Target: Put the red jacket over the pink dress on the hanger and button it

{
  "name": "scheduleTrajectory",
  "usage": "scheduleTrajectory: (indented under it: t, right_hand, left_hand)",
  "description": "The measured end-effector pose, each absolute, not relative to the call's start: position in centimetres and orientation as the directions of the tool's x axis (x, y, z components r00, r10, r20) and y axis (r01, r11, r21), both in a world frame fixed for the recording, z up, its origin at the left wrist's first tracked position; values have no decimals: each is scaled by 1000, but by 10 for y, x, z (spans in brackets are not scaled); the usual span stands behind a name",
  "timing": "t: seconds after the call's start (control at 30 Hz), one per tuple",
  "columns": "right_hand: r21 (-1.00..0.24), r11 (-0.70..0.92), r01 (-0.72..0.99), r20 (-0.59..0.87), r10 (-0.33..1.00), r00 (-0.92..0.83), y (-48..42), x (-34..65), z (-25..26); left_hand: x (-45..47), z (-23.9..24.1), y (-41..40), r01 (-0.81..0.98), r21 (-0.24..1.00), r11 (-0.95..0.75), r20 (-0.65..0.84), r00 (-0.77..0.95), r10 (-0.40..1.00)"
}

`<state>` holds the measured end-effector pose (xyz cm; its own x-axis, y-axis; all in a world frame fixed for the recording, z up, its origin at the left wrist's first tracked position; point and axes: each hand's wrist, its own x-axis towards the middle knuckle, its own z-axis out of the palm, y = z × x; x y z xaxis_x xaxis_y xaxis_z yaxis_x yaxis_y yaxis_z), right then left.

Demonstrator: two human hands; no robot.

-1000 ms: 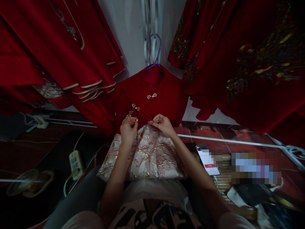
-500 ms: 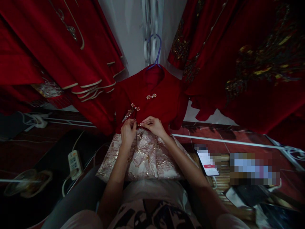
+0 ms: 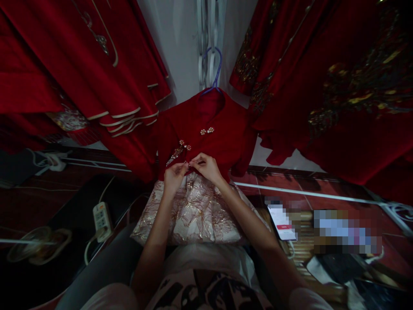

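A red dress top (image 3: 222, 142) hangs on a purple hanger (image 3: 217, 71) in front of me, above a pale skirt (image 3: 196, 215) with gold pattern. On its chest sits a flower-shaped beaded clasp (image 3: 207, 131), and another with a dangling beaded ornament (image 3: 177, 154) is at the left. At the waist my left hand (image 3: 174, 176) pinches one side of a small beaded clasp (image 3: 188, 163). From the other side my right hand (image 3: 208, 167) pinches the same clasp, fingertips nearly touching the left ones. The fingers hide most of it, so whether its halves are joined cannot be seen.
Red garments hang at the left (image 3: 129, 86) and right (image 3: 322, 86). A power strip (image 3: 102, 219) lies on a black surface at lower left. Right of me, a lit phone (image 3: 282, 221) rests on a slatted bamboo surface (image 3: 301, 241). A white rail (image 3: 306, 191) runs near the floor.
My fingertips have come closer together, covering more of the waist clasp. The right hand has shifted slightly up the garment. The whole view has moved a little.
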<state>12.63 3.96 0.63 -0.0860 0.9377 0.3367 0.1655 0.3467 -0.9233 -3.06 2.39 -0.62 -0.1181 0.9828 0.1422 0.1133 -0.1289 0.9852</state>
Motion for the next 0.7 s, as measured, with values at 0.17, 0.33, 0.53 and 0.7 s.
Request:
scheduleTrajectory:
  t: [0.17,0.33,0.53,0.7]
  right_hand:
    - [-912,361,196,345,932,-116,41,126,6]
    - [-900,374,225,366,927,-76,38,122,9]
    - [-920,353,169,342,935,-93,36,126,6]
    - [-917,348,195,332,937,-110,36,127,5]
  left_hand:
    - [-30,-4,22,-18,993,-116,113,-119,986]
    - [-28,-1,22,-61,994,-90,79,-163,983]
    - [-28,2,21,-87,995,-49,32,-192,981]
    - [-28,4,19,-82,996,-20,5,-178,984]
